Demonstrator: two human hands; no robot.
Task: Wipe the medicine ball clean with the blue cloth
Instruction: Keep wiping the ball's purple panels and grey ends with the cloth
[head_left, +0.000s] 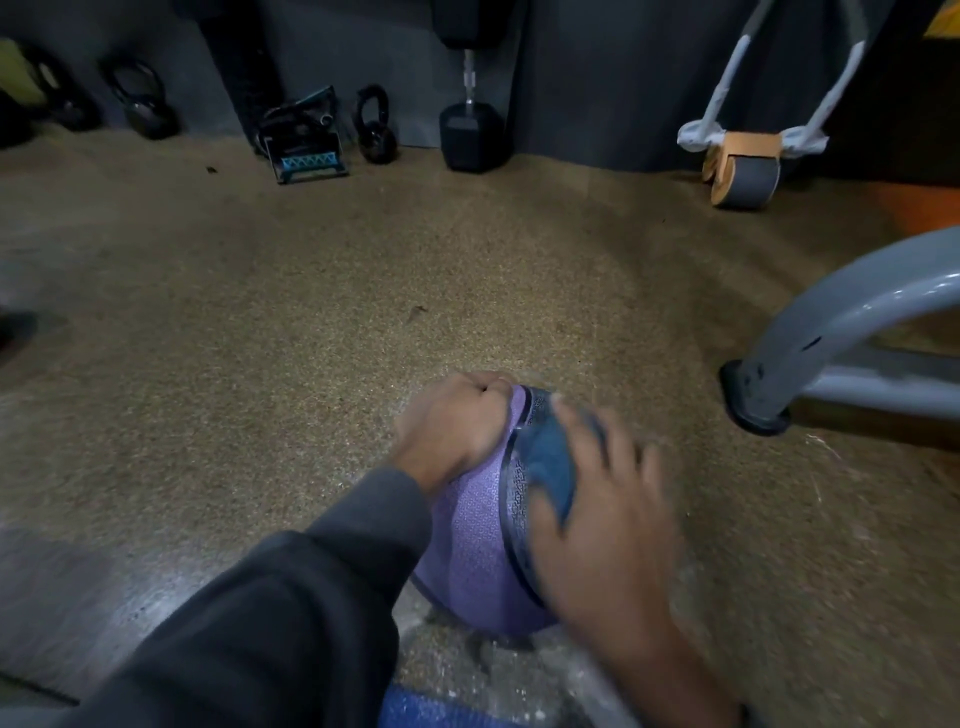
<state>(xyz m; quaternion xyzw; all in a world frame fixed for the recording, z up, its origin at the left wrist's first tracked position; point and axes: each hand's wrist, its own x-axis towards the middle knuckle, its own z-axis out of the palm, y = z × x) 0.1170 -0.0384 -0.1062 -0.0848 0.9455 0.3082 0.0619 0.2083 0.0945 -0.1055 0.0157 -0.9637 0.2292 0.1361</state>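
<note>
A purple medicine ball (475, 540) with a dark band lies on the speckled floor at lower centre. My left hand (452, 423) lies on the ball's far left side, fingers curled over its top edge. My right hand (597, 499) is spread on the ball's right side and presses the blue cloth (550, 462) against it. The right hand is blurred. Most of the cloth is hidden under its palm and fingers.
A grey metal frame leg (810, 353) with a black foot stands right of the ball. Along the dark far wall sit kettlebells (375, 127), an upright dumbbell (471, 132), a small teal-trimmed stand (306, 150) and a roller wheel (743, 174). Something blue (441, 712) shows at the bottom edge.
</note>
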